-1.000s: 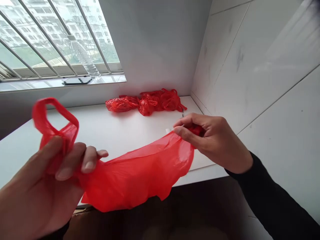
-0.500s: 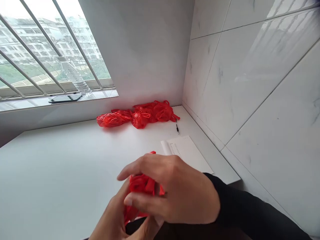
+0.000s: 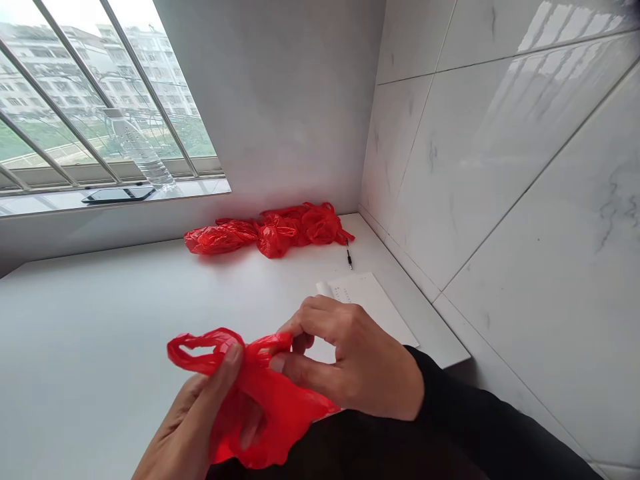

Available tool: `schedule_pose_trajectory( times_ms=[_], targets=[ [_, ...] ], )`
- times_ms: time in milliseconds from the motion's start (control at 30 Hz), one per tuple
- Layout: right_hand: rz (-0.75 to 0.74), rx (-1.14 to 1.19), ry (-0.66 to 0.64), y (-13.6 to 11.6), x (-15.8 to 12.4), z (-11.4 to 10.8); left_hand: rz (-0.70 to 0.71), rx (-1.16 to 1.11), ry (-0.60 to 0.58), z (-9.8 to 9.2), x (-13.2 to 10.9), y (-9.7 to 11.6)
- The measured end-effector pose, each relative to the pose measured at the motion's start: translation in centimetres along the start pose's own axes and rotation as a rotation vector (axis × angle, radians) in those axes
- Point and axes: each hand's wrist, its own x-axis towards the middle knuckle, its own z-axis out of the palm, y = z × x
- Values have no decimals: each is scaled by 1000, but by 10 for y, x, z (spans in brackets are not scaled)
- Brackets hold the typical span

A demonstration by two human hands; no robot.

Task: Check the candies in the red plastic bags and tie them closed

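Observation:
A thin red plastic bag [image 3: 273, 407] is bunched between both my hands, low in the view over the front edge of the white counter [image 3: 100, 320]. My left hand [image 3: 187, 427] grips it from below, thumb pressed on the gathered plastic where a handle loop sticks out to the left. My right hand [image 3: 350, 363] pinches the bag's top edge with thumb and fingers closed.
Several knotted red bags [image 3: 270, 230] lie in a row at the counter's back by the wall. A pen [image 3: 349, 257] and a sheet of paper [image 3: 370, 303] lie near the tiled right wall. A water bottle [image 3: 137, 150] and a phone [image 3: 117, 194] sit on the window sill.
The bag was stretched wide between my hands, then crumpled together in front of me. Now a handle loop has been drawn out to the left and the view has tilted down.

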Motion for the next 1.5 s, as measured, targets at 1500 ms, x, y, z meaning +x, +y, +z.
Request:
schedule_pose_trajectory(
  times_ms=[1500],
  targets=[
    [313, 388, -256, 48, -25, 26, 573, 455, 100, 18, 3, 0]
  ],
)
